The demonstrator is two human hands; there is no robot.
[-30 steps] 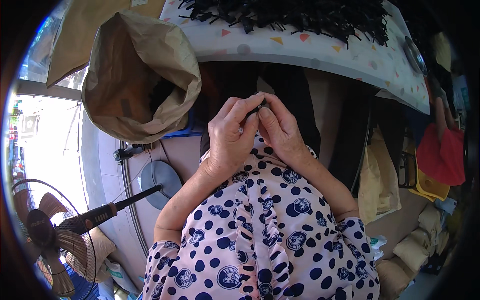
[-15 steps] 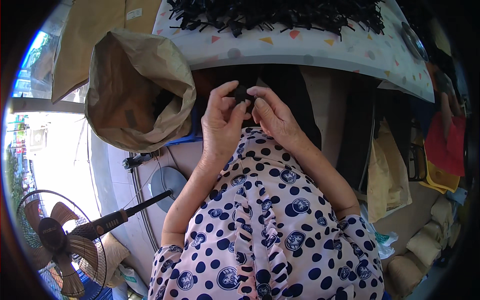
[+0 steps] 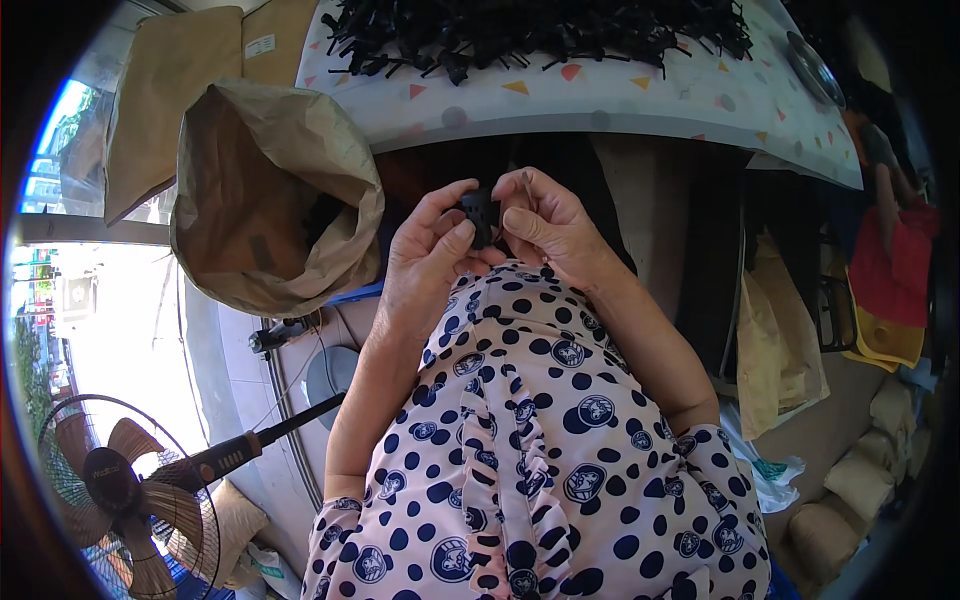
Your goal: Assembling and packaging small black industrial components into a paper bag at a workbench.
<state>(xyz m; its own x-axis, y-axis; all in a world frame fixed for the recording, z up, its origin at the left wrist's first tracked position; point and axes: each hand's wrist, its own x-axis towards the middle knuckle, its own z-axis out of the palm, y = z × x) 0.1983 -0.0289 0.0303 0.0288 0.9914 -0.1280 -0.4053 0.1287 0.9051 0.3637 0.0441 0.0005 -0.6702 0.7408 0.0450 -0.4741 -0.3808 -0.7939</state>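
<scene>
Both hands meet close in front of the chest, below the table edge. Left hand [image 3: 425,265] and right hand [image 3: 550,225] pinch one small black plastic part [image 3: 480,215] between them, fingertips closed on it from either side. The part sits between the two hands, touching both, its long axis roughly upright; neither hand is clearly nearer. Beyond the hands, a heap of like black plastic pieces [image 3: 540,35] lies on the white table with coloured triangles [image 3: 620,100]. Left of the left hand, an open brown paper sack [image 3: 270,200].
</scene>
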